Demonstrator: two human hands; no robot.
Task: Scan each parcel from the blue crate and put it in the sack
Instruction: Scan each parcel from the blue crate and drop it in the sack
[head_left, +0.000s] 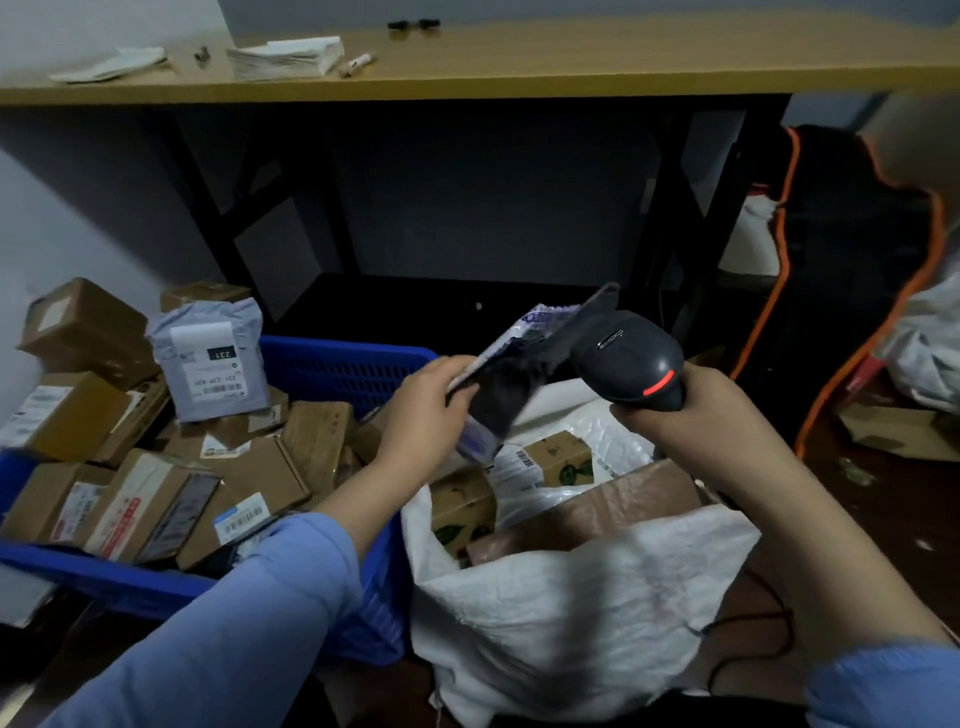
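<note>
Pinching a dark, soft parcel (511, 387) with a white printed edge, the left hand (422, 410) holds it tilted above the sack's (571, 597) open mouth, beside the blue crate's (343, 361) right rim. The right hand (696, 410) grips a black scanner (628, 358) just beside the parcel. Brown boxes (156, 493) crowd the crate.

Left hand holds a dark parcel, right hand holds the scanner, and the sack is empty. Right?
No: the head view shows the sack already holds cardboard boxes. The left hand does hold the parcel, and the right hand the scanner.
</note>
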